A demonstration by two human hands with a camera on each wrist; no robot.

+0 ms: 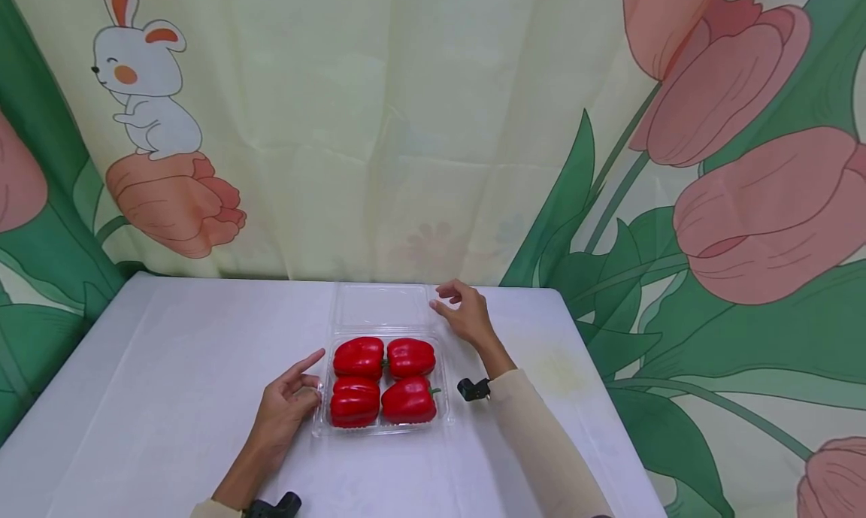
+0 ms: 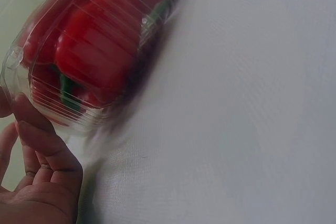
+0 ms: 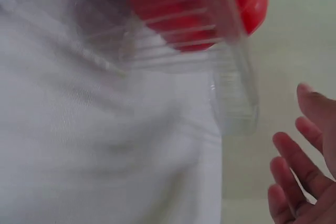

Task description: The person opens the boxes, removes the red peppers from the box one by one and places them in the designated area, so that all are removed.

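Observation:
Several red bell peppers [image 1: 409, 401] sit in two rows in a clear plastic clamshell container [image 1: 381, 430] on the table. Its lid [image 1: 382, 307] is folded back, away from the person. At the container's left side, my left hand [image 1: 287, 401] pinches the rim, with the index finger stretched along the edge. The left wrist view shows fingertips [image 2: 23, 106] at the clear rim, beside the peppers [image 2: 94, 51]. My right hand [image 1: 469, 319] hovers by the lid's right edge, fingers loosely bent and holding nothing. In the right wrist view its fingers [image 3: 296, 163] are spread apart from the plastic.
A white cloth covers the table [image 1: 169, 398]. Behind it hangs a curtain [image 1: 433, 127] printed with a rabbit and pink tulips, which also runs down the right side. Black wrist cameras [image 1: 473, 389] are worn on both wrists.

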